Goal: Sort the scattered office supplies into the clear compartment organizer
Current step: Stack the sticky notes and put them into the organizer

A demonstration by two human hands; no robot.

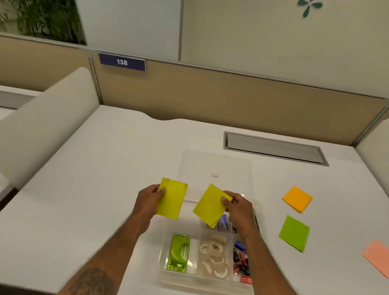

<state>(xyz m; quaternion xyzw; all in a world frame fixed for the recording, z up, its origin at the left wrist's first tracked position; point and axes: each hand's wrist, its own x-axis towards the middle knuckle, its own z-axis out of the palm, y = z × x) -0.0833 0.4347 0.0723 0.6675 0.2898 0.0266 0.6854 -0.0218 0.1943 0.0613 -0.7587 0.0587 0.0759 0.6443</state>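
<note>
The clear compartment organizer sits on the white desk in front of me. It holds a green stapler, several tape rolls and coloured binder clips. My left hand grips a yellow sticky-note pad just left of the organizer's far end. A second yellow sticky-note pad is pinched tilted in my right hand, above the organizer's far compartments. On the desk to the right lie an orange pad, a green pad and a pink pad.
The organizer's clear lid lies flat just beyond it. A grey cable hatch is set into the desk at the back right. Padded dividers rise on both sides, and a tan partition runs along the back.
</note>
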